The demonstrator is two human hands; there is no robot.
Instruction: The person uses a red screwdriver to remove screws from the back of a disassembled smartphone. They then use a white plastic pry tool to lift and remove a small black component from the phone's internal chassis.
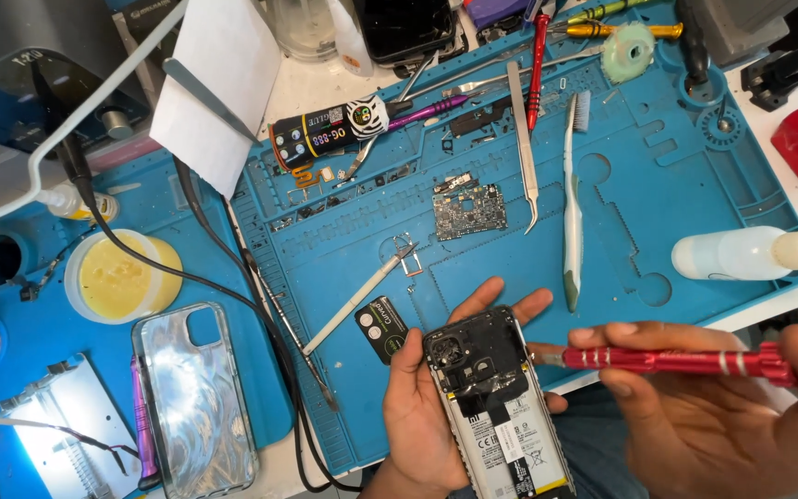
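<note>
L hand: my left hand (427,407) is curled under an opened black smartphone with its back cover off (501,407), fingers wrapped round both long edges; firm hold.
R hand: my right hand (722,416) is closed on a slim red metal screwdriver (667,360), thumb and fingers pinching the shaft; tip sits at the phone's right edge, nr the top.
Phone: held just off the near edge of the blue silicone repair mat (695,194), camera end toward the mat; battery and black shield plate exposed.
On mat, above phone: small dark green circuit board (469,211); steel tweezers (524,148) and white-handled brush (572,203) to its right.
Nr phone, mat side: small black camera cover piece (382,325) just left of phone's top; thin white stick tool (353,303) beyond it.
Off mat, left: clear plastic phone case (194,397); round tub of yellow paste (122,277).
Off mat, right: white squeeze bottle lying on its side (750,252) at mat's right edge.
</note>
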